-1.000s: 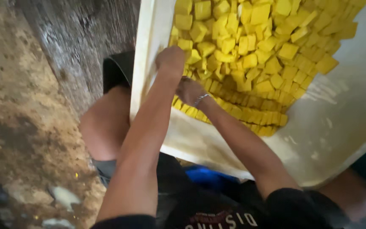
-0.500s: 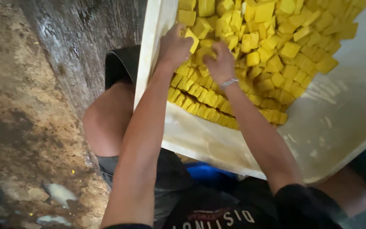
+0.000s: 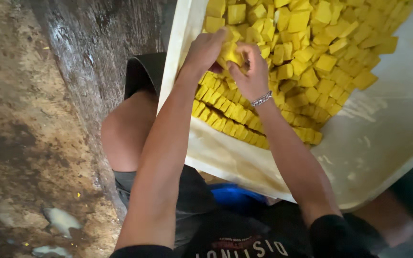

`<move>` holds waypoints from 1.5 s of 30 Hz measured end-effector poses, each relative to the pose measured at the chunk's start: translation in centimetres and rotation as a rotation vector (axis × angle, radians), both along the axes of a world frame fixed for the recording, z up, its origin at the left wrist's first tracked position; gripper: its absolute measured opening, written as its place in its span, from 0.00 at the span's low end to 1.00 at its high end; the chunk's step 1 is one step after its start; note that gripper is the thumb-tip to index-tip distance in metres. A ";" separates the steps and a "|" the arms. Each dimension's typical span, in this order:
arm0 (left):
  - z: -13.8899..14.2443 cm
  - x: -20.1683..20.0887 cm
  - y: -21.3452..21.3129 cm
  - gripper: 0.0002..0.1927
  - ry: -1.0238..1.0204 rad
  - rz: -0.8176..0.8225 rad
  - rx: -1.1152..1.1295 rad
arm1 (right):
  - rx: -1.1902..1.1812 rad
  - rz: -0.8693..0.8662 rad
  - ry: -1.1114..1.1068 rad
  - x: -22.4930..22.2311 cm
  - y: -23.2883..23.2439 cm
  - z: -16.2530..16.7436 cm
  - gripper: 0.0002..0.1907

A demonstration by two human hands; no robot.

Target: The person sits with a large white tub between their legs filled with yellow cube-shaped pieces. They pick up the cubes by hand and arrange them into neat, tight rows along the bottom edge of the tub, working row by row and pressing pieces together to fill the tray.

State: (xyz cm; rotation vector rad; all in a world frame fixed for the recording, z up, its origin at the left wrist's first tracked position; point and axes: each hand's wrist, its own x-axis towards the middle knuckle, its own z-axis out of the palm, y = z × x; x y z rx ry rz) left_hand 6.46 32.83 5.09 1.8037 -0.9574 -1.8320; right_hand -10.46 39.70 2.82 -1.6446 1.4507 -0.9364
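Note:
A large cream-white tray (image 3: 383, 143) rests on my lap, heaped with several yellow cubes (image 3: 311, 43). Near the tray's left edge, a neat band of cubes (image 3: 225, 112) lies lined up in rows. My left hand (image 3: 205, 48) and my right hand (image 3: 250, 71) meet above those rows, fingers curled together around a small clump of yellow cubes (image 3: 233, 53). A silver bracelet (image 3: 262, 99) circles my right wrist. How many cubes each hand holds is hidden by the fingers.
My bare knee (image 3: 127, 129) sticks out left of the tray. A wet, dirty concrete floor (image 3: 29, 119) spreads to the left, with pale scraps (image 3: 60, 220) on it. Something blue (image 3: 237, 197) shows under the tray's near edge.
Both hands have moved up the tray from the lined-up rows into the loose pile and have come together around a clump of cubes.

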 end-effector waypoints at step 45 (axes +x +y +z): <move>9.2 3.5 -2.2 0.21 -0.489 -0.535 -1.321 | 0.333 0.373 0.432 9.6 -1.3 -7.2 0.17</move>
